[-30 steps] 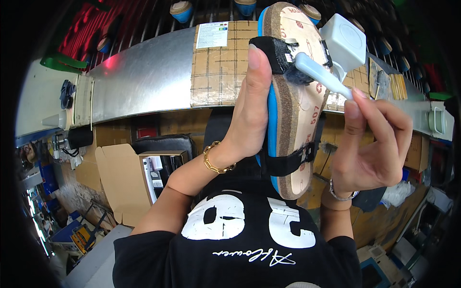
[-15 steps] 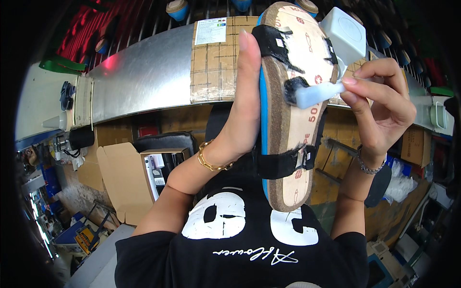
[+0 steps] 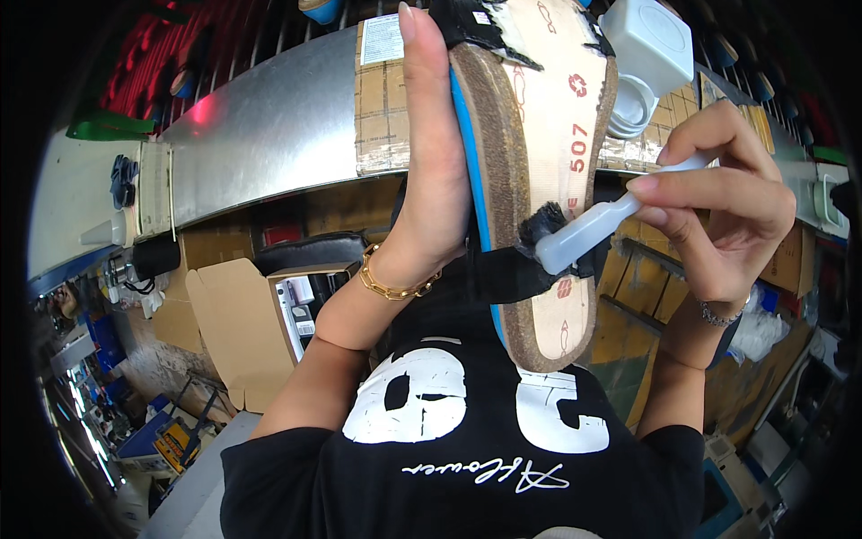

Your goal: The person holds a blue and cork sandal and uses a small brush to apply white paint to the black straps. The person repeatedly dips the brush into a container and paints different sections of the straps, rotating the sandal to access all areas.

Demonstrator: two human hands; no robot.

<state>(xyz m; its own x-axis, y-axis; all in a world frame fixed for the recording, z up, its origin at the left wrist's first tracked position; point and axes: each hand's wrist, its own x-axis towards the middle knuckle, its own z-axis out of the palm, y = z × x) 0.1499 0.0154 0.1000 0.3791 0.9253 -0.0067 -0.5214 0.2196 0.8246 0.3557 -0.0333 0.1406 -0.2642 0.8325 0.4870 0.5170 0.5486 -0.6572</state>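
Observation:
My left hand grips an unfinished sandal along its left edge, thumb pointing up; its other fingers are hidden behind. The sandal stands upright with its underside facing me: a pale insole board, a brown cork rim and a blue edge. Black straps wrap over the board near both ends. Pinched in my right hand is a brush with a whitish translucent handle. Its black bristles touch the board just above the lower strap.
Behind the sandal stands a white plastic container on a cardboard sheet or box. A shiny metal worktop runs across, with a rack of blue-based shoe forms beyond. An opened cardboard box sits lower left.
The brush has moved down the board from mid-length to just above the lower strap. The sandal has shifted slightly up and left, and more of the white container shows.

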